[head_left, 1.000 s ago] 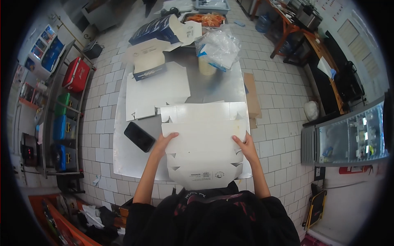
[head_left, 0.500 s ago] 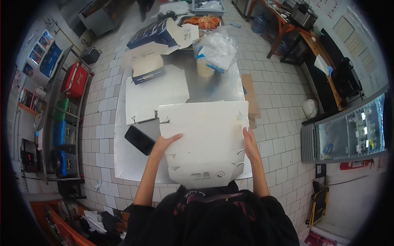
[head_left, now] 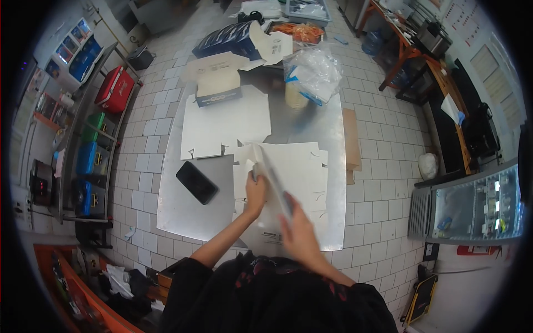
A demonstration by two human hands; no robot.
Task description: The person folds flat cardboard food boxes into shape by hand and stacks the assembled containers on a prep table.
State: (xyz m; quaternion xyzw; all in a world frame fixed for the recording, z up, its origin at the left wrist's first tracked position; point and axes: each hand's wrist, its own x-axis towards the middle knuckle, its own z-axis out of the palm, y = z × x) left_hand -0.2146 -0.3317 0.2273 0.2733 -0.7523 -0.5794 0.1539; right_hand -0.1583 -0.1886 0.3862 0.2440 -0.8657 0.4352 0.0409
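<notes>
My left hand (head_left: 256, 191) is closed on the left side of a white cardboard box blank (head_left: 264, 225), its fingers curled round the edge. On the other side, my right hand (head_left: 301, 230) grips the same blank, slightly blurred by motion. Between my hands the blank is bent, with one panel standing up on edge. Another flat white box blank (head_left: 308, 166) lies on the metal table (head_left: 327, 119) beneath it. A black phone (head_left: 196, 183) rests to the left of my left hand.
More flat white blanks (head_left: 222, 125) lie at the back left, under a small open box (head_left: 219, 94). Behind are a blue box (head_left: 230, 41), a plastic bag (head_left: 313, 69) over a stack of pale cups (head_left: 295, 97), and a tray of orange food (head_left: 297, 31). Brown cardboard (head_left: 351, 139) stands by the right edge.
Half a second ago the blank was held flat by both sides. Now my hands have come closer together, the blank is bent between them, and the blank underneath shows. The camera view has shifted slightly.
</notes>
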